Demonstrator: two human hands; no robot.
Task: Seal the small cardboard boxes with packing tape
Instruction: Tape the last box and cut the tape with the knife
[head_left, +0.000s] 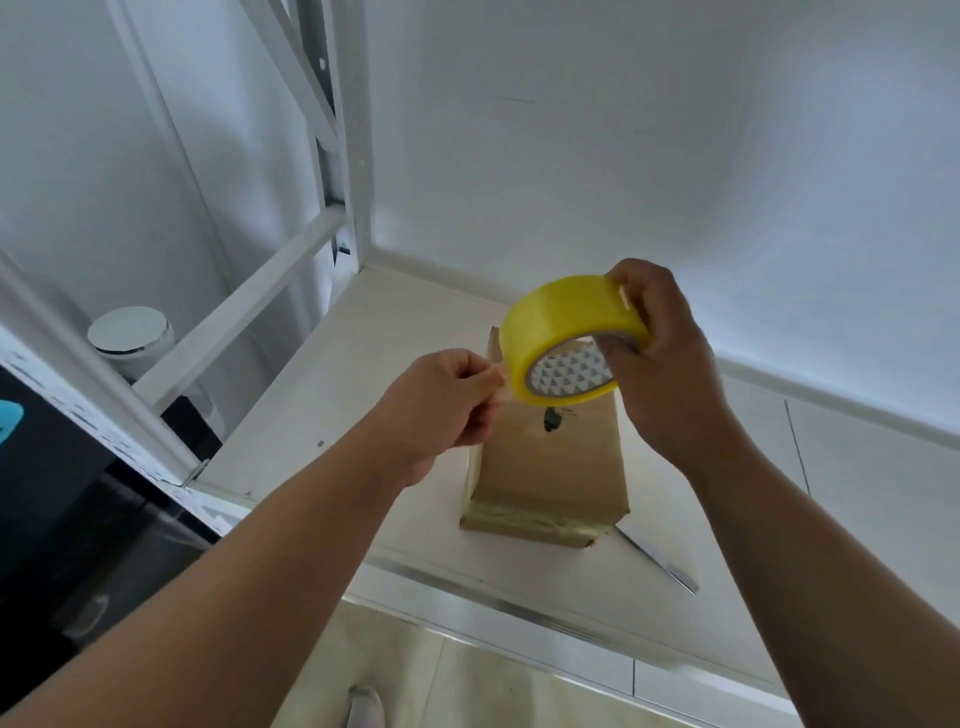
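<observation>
The yellow tape roll (563, 332) is clasped in the grip of the right hand (662, 369), just above the cardboard box (556, 467), which lies on the white shelf (363, 343). The roll's loose end (505, 388) is pinched by the left hand (441, 408).

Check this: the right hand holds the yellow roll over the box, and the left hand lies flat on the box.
One part is wrong. The left hand does not lie flat on the box; its fingers pinch the tape end beside the roll, above the box. The head view shows this. The right hand does hold the yellow roll over the box.
</observation>
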